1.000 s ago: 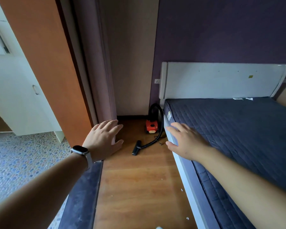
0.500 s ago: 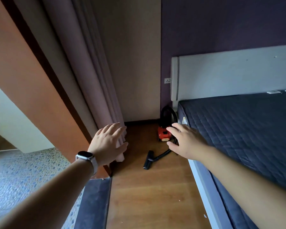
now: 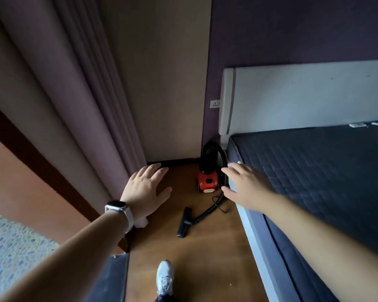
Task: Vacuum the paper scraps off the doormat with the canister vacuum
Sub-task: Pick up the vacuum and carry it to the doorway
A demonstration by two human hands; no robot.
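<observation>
Pebbled flooring point(image 3: 11, 256) lay at the far left, beyond an orange-brown door panel point(image 3: 26, 188); beside that panel hung a long mauve curtain point(image 3: 59, 88), falling in folds to the wooden floor point(image 3: 205, 258); at the bottom, next to the pebbled flooring, a dark doormat point(image 3: 111, 280) showed only a strip, and whether paper scraps lay on it could not be told; a few pale specks dotted the wood near the bed.

The left hand point(image 3: 145, 190) reached forward with a watch point(image 3: 118, 207) on its wrist; its fingers were spread wide and its palm faced down, gripping nothing, hovering just in front of the curtain's lower edge; below it, near the bottom edge, a grey sneaker point(image 3: 165, 277) stood on the wood.

The vacuum point(image 3: 207, 182) sat in the corner, well ahead of the mat, its red body against the purple wall point(image 3: 292, 29) and close to the bed's corner; a black hose point(image 3: 207, 211) looped up from it and trailed down across the floor to a black floor nozzle point(image 3: 184, 222), which lay flat on the wood between the two hands; a thin cord curled beside the hose.

The right hand point(image 3: 246, 185) stretched out over the edge of the bed, fingers loosely splayed and empty, its fingertips near the hose loop but apart from it; a wall socket point(image 3: 215, 103) sat beside the white headboard point(image 3: 303, 97); the dark quilted mattress point(image 3: 325, 171) filled the right side.
</observation>
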